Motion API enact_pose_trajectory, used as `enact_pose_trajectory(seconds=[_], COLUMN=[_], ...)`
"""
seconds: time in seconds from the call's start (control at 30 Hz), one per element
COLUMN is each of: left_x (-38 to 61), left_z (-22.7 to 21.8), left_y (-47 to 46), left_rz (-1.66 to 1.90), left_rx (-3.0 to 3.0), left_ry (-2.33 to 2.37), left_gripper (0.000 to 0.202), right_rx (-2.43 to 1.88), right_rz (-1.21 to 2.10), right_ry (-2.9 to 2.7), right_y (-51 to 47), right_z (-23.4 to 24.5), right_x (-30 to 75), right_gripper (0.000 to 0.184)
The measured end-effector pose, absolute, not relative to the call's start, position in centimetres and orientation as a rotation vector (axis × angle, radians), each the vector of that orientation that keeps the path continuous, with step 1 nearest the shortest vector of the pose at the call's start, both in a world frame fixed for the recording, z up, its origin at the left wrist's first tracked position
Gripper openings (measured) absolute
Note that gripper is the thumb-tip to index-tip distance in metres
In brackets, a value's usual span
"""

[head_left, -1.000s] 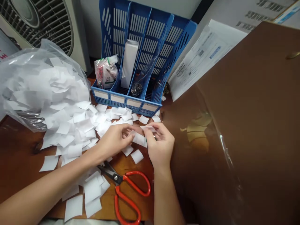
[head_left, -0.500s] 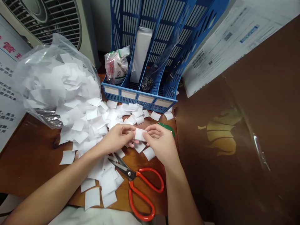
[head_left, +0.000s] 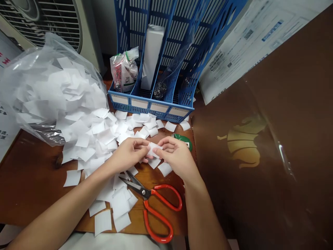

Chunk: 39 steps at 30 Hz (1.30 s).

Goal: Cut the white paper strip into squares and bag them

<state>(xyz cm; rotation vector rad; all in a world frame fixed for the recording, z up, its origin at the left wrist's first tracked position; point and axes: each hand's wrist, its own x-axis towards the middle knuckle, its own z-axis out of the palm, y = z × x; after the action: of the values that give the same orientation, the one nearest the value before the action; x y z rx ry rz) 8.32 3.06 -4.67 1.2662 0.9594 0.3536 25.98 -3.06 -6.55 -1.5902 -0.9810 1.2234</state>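
A small white paper piece (head_left: pixel 154 150) is pinched between my two hands above the table. My left hand (head_left: pixel 134 152) grips its left side between thumb and fingers. On the right edge, my right hand (head_left: pixel 173 151) closes thumb against fingers. Loose white paper squares (head_left: pixel 102 133) lie in a heap left of and behind my hands, several more just beneath them. Scissors (head_left: pixel 148 194) with red handles rest nearer to me, blades slightly apart and pointing left. Behind my right hand is a green object (head_left: pixel 184 140), partly covered by it.
A clear plastic bag (head_left: pixel 56 40) full of paper squares spills onto the wooden table (head_left: pixel 28 177) at left. A blue file rack (head_left: pixel 156 106) stands at the back, holding a white box and small bags. A fan (head_left: pixel 88 38) is behind; a brown box (head_left: pixel 286 104) walls the right.
The paper piece has turned and tilted between my fingers, and my right hand has shifted slightly left. The whole view has also moved a little. The green object shows more now.
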Motion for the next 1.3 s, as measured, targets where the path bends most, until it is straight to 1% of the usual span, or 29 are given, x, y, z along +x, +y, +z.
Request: enact_pose_trajectory(seconds=[0.27, 0.47, 0.57, 0.77, 0.83, 0.97, 1.07, 1.17, 1.23, 1.3], left_x=[8.0, 8.1, 8.2, 8.0, 8.0, 8.1, 8.2, 8.3, 8.4, 8.5], left_z=[-5.2, -5.2, -5.0, -5.0, -5.0, -4.9, -4.8, -4.8, -4.7, -4.6], left_y=[3.3, 3.1, 3.0, 2.9, 2.9, 2.8, 2.6, 2.6, 2.7, 2.7], left_rz=[0.279, 0.285, 0.301, 0.314, 0.33, 0.347, 0.365, 0.377, 0.366, 0.36], left_rx=[1.311, 1.328, 1.387, 1.506, 1.514, 1.528, 1.53, 1.544, 1.539, 1.515], left_ry=[0.931, 0.979, 0.993, 0.959, 0.966, 0.997, 1.023, 1.051, 1.063, 1.085], left_gripper=[0.034, 0.028, 0.026, 0.029, 0.03, 0.03, 0.029, 0.025, 0.025, 0.025], right_rx=[-1.533, -1.579, -1.581, -1.596, -1.633, -1.65, -1.661, -1.656, -1.637, -1.641], right_rz=[1.223, 1.213, 1.199, 1.201, 1.102, 0.81, 0.817, 0.801, 0.745, 0.62], right_ry=[-1.052, -1.001, -0.992, -1.0, -1.052, -1.294, -1.354, -1.386, -1.435, -1.472], right_y=[-2.9, -2.9, -2.9, -2.9, -2.9, -3.1, -3.1, -2.8, -2.7, -3.5], right_z=[-6.8, -7.2, -7.3, -7.4, -7.3, -7.0, -7.1, -7.2, -6.9, -6.0], right_x=[25.9, 25.8, 25.6, 25.5, 25.6, 25.7, 25.7, 25.7, 25.7, 25.7], right_gripper=[0.027, 0.033, 0.034, 0.034, 0.032, 0.019, 0.013, 0.012, 0.011, 0.011])
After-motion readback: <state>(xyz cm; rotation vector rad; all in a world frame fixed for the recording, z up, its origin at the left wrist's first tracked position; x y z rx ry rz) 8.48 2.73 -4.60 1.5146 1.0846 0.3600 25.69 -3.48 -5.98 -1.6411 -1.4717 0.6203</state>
